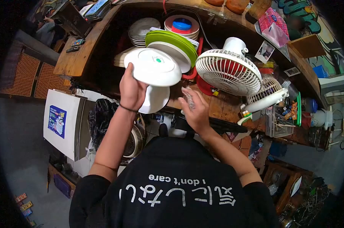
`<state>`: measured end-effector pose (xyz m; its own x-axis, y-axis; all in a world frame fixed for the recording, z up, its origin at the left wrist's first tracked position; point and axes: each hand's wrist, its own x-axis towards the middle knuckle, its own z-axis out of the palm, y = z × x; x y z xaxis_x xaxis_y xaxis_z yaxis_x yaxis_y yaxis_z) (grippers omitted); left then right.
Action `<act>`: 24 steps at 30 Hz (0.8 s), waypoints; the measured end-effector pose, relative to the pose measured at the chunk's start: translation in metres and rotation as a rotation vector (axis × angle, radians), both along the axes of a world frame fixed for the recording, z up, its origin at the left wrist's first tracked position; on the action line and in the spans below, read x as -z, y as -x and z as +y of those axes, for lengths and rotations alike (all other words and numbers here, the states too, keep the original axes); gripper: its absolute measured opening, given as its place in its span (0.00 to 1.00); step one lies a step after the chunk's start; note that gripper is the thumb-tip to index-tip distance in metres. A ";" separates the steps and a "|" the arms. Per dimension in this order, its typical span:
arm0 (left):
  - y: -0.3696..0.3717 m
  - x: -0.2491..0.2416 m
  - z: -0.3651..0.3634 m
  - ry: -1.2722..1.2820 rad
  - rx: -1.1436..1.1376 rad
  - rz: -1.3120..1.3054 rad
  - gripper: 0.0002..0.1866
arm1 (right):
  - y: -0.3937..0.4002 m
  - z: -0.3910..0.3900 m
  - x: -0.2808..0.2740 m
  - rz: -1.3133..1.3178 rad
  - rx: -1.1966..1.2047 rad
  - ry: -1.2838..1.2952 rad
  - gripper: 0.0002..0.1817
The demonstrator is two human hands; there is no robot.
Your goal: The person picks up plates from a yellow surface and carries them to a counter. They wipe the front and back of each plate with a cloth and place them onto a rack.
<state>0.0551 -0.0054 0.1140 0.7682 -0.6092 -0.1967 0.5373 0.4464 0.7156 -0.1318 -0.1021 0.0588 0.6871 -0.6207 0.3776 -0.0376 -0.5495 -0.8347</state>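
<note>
My left hand (132, 89) grips the rim of a white plate (153, 66) with a small green mark, held tilted above the wooden counter (217, 106). A second white plate (155, 99) shows just below it, behind my fingers; whether I hold it too I cannot tell. My right hand (193, 108) hovers beside the plates with fingers loosely spread and wet-looking, holding nothing. Behind the held plate stands a pile of white and green plates (174, 43).
A white desk fan (228, 70) stands right of the plates, a smaller fan (265, 97) beyond it. More stacked plates and red-blue bowls (181, 26) sit at the back. A white fridge (63, 121) and black bag (101, 116) are at the left; clutter fills the right.
</note>
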 end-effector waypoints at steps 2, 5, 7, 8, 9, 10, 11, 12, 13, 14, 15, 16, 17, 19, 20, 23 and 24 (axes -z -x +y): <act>-0.011 0.003 -0.017 -0.069 0.026 0.064 0.24 | -0.017 -0.004 -0.012 0.012 -0.030 0.100 0.19; -0.020 0.013 -0.044 -0.136 0.063 0.103 0.21 | -0.042 -0.013 -0.018 0.111 -0.041 0.217 0.24; -0.033 0.028 -0.062 -0.153 0.115 0.079 0.21 | -0.058 -0.024 -0.010 0.290 0.090 0.198 0.27; -0.038 0.039 -0.071 -0.114 0.142 0.105 0.21 | -0.064 -0.030 -0.004 0.323 0.131 0.173 0.26; -0.039 0.040 -0.077 -0.073 0.169 0.130 0.21 | -0.068 -0.033 -0.004 0.322 0.126 0.178 0.26; -0.040 0.042 -0.081 -0.068 0.171 0.095 0.22 | -0.070 -0.035 -0.002 0.315 0.157 0.184 0.26; -0.043 0.044 -0.083 -0.054 0.232 0.054 0.24 | -0.070 -0.036 0.000 0.310 0.187 0.188 0.26; -0.042 0.039 -0.085 -0.124 0.230 0.100 0.26 | -0.069 -0.036 -0.002 0.332 0.180 0.164 0.27; -0.040 0.032 -0.085 -0.195 0.227 0.147 0.28 | -0.066 -0.037 0.003 0.335 0.176 0.166 0.27; -0.039 0.034 -0.080 -0.193 0.222 0.149 0.28 | -0.062 -0.038 0.011 0.292 0.153 0.173 0.26; -0.037 0.038 -0.069 -0.197 0.214 0.110 0.27 | -0.058 -0.038 0.017 0.246 0.131 0.180 0.26; -0.035 0.042 -0.058 -0.201 0.208 0.069 0.27 | -0.049 -0.035 0.018 0.212 0.070 0.144 0.24; -0.030 0.046 -0.040 -0.231 0.122 -0.084 0.24 | -0.037 -0.030 0.025 0.211 0.067 0.145 0.24; -0.012 0.061 0.001 -0.459 -0.147 -0.429 0.17 | -0.013 -0.018 0.043 0.063 -0.080 -0.423 0.22; -0.003 0.081 0.025 -0.718 -0.297 -0.702 0.17 | 0.000 -0.014 0.043 0.066 -0.084 -0.426 0.22; 0.022 0.159 0.074 -1.318 -0.588 -0.803 0.33 | 0.036 -0.006 0.042 0.178 -0.085 -1.091 0.21; 0.022 0.163 0.080 -1.225 -0.384 -0.541 0.32 | 0.043 -0.004 0.038 0.188 -0.106 -1.261 0.21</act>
<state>0.0333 0.0742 -0.0489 0.9973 -0.0027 -0.0737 0.0599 -0.5536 0.8306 -0.1751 -0.1062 0.0209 0.7336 -0.4156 -0.5376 -0.2162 0.6072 -0.7645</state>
